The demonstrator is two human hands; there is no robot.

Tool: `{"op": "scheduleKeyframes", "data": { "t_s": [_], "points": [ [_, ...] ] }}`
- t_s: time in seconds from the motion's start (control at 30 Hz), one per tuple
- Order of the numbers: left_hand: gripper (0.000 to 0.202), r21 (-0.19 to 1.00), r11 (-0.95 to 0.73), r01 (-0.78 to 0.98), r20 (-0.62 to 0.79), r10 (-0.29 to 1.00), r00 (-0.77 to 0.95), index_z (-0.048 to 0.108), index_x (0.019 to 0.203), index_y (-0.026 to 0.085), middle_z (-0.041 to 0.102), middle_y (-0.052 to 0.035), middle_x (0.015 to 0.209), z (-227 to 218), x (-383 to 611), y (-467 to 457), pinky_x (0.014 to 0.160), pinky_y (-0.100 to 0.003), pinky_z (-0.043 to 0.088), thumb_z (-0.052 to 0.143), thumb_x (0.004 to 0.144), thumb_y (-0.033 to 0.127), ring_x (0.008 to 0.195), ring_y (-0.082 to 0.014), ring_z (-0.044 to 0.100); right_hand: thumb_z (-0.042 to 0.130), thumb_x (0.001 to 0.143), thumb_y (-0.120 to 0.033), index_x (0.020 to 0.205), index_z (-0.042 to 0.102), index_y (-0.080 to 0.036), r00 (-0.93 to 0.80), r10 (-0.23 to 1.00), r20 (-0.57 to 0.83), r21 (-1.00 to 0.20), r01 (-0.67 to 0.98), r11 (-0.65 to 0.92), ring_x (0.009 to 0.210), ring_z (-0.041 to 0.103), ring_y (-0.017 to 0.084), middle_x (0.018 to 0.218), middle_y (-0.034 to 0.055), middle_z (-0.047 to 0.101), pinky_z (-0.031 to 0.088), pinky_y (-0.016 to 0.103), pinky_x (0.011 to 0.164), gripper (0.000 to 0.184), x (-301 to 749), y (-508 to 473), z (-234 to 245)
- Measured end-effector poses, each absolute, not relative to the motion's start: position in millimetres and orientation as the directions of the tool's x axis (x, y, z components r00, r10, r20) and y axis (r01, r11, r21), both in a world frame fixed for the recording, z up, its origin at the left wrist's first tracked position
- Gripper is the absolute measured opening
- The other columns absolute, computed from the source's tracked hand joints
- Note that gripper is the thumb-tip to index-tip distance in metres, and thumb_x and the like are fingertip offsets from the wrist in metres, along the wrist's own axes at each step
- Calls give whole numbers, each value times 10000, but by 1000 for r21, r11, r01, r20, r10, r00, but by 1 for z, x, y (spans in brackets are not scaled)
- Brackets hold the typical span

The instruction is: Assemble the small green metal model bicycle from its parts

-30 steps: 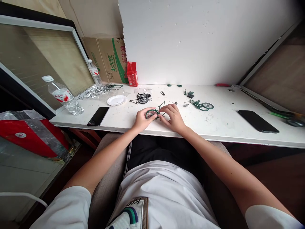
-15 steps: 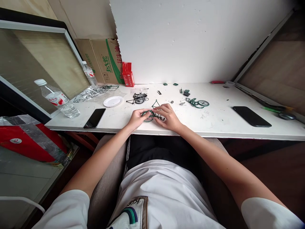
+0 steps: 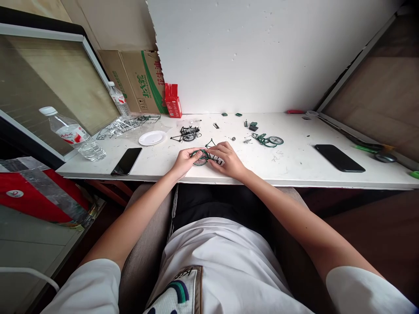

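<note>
White desk (image 3: 294, 168) against white wall (image 3: 262, 52)

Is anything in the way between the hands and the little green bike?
No, nothing visible is in the way. The left hand and the right hand both already touch the little green bike on the white table. The left fingers grip its wheel; the right fingers pinch the frame.

White worktop (image 3: 301, 168) across mid-frame. At left: 1 water bottle (image 3: 73, 135) lying tilted, 1 black phone (image 3: 126, 161), 1 white paper plate (image 3: 152, 138), clear plastic wrapping (image 3: 121, 126). Upper left: cardboard box (image 3: 137, 80), second bottle (image 3: 117, 99), red carton (image 3: 173, 104). Centre: black miniature bicycle (image 3: 188, 133). Right of centre: green wheel assembly (image 3: 270, 140), another black phone (image 3: 339, 158).
</note>
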State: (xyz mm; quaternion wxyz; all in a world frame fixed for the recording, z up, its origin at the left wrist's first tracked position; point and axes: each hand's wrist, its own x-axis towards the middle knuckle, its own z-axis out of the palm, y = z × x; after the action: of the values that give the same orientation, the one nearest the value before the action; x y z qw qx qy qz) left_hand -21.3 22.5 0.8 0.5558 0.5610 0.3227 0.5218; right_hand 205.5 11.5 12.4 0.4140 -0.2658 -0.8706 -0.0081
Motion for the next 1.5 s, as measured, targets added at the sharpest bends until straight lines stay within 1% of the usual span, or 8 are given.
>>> {"op": "scheduleKeyframes", "data": {
  "t_s": [0.27,0.43,0.77,0.93,1.17,1.3,1.4,1.5],
  "points": [
    [631,961,-212,-179,246,949,196,827,1149,138,793,-155,1223,2,-21,21,1083,-520,570,940,693,561,1154,-342,740,617,1032,-341,1418,665,-278,-521,462,718,-214,466,859,1139,565,326,1237,116,716,554,565,982,394,205,12,12],
    [599,958,-235,-164,265,944,196,828,1160,153,784,-149,1252,0,-22,20,1134,-520,533,932,716,542,1209,-347,722,605,1036,-347,1413,674,-274,-521,472,711,-234,459,857,1130,574,328,1224,115,730,557,572,972,390,204,11,14],
    [625,963,-225,-151,253,946,204,820,1185,148,787,-149,1245,3,-21,19,1100,-493,556,922,722,555,1197,-341,721,595,1040,-349,1432,664,-273,-527,475,705,-235,458,857,1140,569,332,1232,122,724,555,568,976,405,205,11,14],
    [619,961,-251,-118,270,941,205,818,1184,143,788,-149,1238,5,-20,16,1081,-479,561,944,704,512,1184,-334,722,584,1045,-337,1427,666,-272,-526,469,710,-231,455,860,1133,572,328,1232,122,723,551,565,975,396,205,12,14],
    [479,920,-389,-50,392,911,128,829,1100,146,805,-140,1145,8,-12,7,1009,-439,585,907,759,473,1077,-290,745,596,1040,-322,1360,668,-278,-502,456,735,-224,456,862,1100,585,315,1147,108,731,551,533,953,331,205,12,14],
    [363,845,-535,5,531,840,107,837,1045,166,783,-124,1084,8,-7,3,984,-390,575,877,806,436,1041,-250,735,600,1038,-330,1248,678,-263,-478,478,737,-256,458,851,1074,590,313,1075,101,734,554,519,922,233,205,11,15],
    [296,772,-629,90,617,776,131,840,1082,198,756,-107,1049,6,-5,-2,942,-360,567,820,876,410,1002,-223,715,598,1039,-322,1156,686,-250,-472,467,748,-243,461,854,1050,590,307,1050,102,726,555,504,898,163,205,12,15],
    [271,705,-692,154,671,722,170,835,1138,219,743,-101,1046,5,-4,-6,952,-352,545,771,927,377,994,-217,698,607,1033,-316,1101,685,-240,-472,450,758,-221,464,858,1037,582,305,1032,109,715,558,494,878,128,205,14,14]
  ]
}}
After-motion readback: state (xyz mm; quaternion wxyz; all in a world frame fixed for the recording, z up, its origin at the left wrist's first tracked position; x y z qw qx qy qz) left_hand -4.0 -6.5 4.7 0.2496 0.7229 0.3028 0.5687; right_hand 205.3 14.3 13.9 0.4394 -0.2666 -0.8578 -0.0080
